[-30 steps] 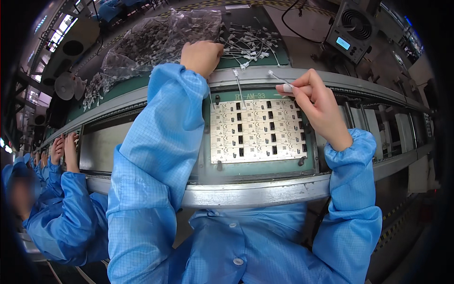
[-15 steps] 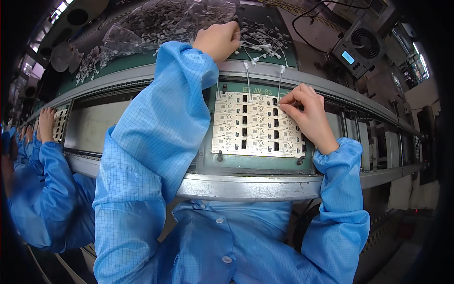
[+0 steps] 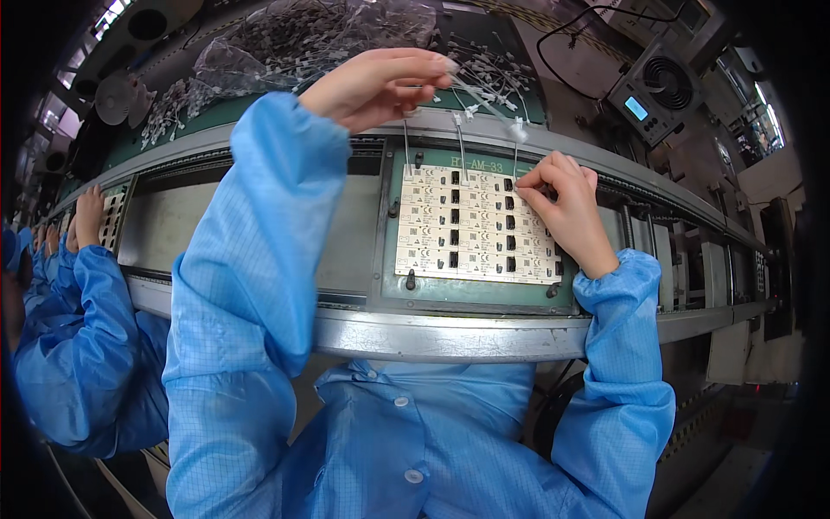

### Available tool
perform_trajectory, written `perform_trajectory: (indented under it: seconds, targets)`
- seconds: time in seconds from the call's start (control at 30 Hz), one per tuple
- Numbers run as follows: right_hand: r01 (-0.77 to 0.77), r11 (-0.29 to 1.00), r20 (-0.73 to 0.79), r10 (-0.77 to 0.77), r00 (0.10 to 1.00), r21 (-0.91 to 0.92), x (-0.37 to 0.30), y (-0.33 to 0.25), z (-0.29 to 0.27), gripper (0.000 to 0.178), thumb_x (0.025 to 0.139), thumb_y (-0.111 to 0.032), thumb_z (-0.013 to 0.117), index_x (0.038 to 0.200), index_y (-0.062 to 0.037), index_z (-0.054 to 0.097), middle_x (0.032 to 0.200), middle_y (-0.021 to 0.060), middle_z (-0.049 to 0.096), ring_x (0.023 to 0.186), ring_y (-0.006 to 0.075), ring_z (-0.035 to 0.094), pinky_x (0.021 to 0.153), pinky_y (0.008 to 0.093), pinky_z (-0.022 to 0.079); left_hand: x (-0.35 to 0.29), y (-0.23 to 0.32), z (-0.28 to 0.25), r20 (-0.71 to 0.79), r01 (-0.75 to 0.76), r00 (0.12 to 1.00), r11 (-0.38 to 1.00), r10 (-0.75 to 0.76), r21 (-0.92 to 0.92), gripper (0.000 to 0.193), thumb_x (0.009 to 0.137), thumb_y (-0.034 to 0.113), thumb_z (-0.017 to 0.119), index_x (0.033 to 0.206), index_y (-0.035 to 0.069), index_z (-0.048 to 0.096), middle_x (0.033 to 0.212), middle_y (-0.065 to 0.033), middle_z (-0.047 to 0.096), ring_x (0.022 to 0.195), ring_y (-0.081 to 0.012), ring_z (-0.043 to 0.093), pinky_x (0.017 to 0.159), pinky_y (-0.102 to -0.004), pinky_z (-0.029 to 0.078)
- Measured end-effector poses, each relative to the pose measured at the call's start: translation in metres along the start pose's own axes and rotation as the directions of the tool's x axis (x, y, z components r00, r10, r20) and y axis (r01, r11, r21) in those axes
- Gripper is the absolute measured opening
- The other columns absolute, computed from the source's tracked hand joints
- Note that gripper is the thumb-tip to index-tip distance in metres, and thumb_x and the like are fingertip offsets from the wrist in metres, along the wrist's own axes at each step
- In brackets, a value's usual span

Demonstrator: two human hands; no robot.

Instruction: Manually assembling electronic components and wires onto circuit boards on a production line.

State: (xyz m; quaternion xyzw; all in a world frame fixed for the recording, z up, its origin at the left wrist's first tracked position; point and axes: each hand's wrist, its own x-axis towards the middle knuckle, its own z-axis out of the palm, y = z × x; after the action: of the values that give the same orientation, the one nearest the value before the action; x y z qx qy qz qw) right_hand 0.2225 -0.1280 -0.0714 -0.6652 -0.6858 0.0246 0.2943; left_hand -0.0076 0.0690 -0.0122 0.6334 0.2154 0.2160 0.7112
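Note:
My left hand (image 3: 380, 86) is raised over the rail at the far side of the panel, thumb and forefinger pinching a thin white connector cable (image 3: 477, 93), which is smeared by motion. My right hand (image 3: 566, 203) rests at the right of a pale circuit-board panel (image 3: 432, 227) with rows of black sockets. Its thumb and forefinger close around the lower end of another white connector cable (image 3: 516, 154), whose tip they hide. Two more cables stand up from the panel's far edge: a middle one (image 3: 461, 143) and a left one (image 3: 407, 143). The panel lies in a green fixture plate (image 3: 484, 298).
Beyond the far rail lie a heap of loose cables (image 3: 493, 65) and a clear plastic bag (image 3: 233, 65). A metal rail (image 3: 450, 336) runs along the near side. A device with a fan and lit display (image 3: 654, 86) stands far right. Co-workers in blue sleeves (image 3: 95, 320) work at left.
My left hand has come back from the cable heap, leftward and nearer, drawing out a cable. The panel and fixture have shifted slightly right. My right hand stays nearly in place.

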Motion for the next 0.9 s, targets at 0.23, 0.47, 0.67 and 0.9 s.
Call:
perform_trajectory:
  seconds: [0.23,0.47,0.67,0.9]
  targets:
    - [0.028,1.000,0.044,-0.028,0.999,-0.004,0.002,0.005,-0.003,0.006,0.083,-0.013,0.072,0.085,-0.0076,0.070,0.081,-0.0002,0.053,0.085,0.0165,0.052,0.090,0.0350,0.028,-0.043,-0.006,0.001,0.041,0.005,0.999,0.962,0.007,-0.274,0.022,0.097,0.018,0.065,0.116,0.010,0.061,0.109,-0.0066,0.070,0.092,-0.0097,0.062,0.078,-0.0240,0.048]
    - [0.214,0.955,0.073,-0.203,0.976,-0.206,-0.017,-0.010,-0.014,0.017,0.086,-0.009,0.066,0.101,-0.0093,0.074,0.083,0.0021,0.053,0.088,0.0198,0.053,0.093,0.0383,0.029,-0.079,-0.015,0.009,-0.074,-0.125,0.987,0.965,0.145,0.229,0.018,0.097,0.012,0.061,0.114,0.007,0.061,0.096,-0.0029,0.069,0.086,-0.0079,0.061,0.079,-0.0217,0.048]
    - [0.152,0.984,0.013,-0.152,0.988,-0.095,0.024,0.010,-0.020,0.009,0.086,-0.010,0.066,0.092,-0.0045,0.069,0.083,0.0074,0.059,0.079,0.0231,0.057,0.077,0.0337,0.042,-0.086,-0.038,0.027,-0.004,-0.309,0.831,0.468,0.556,0.828,0.016,0.088,0.010,0.066,0.104,0.008,0.063,0.078,-0.0039,0.068,0.074,-0.0185,0.062,0.068,-0.0326,0.046]
    - [-0.125,0.945,0.031,0.140,0.990,-0.302,0.093,0.046,-0.005,0.018,0.087,-0.025,0.067,0.092,-0.0071,0.070,0.092,0.0069,0.064,0.087,0.0246,0.064,0.081,0.0373,0.046,-0.086,-0.038,0.043,0.260,-0.300,0.702,-0.055,0.663,0.952,0.012,0.083,0.012,0.071,0.092,0.012,0.063,0.080,0.0009,0.064,0.081,-0.0195,0.059,0.080,-0.0374,0.042]
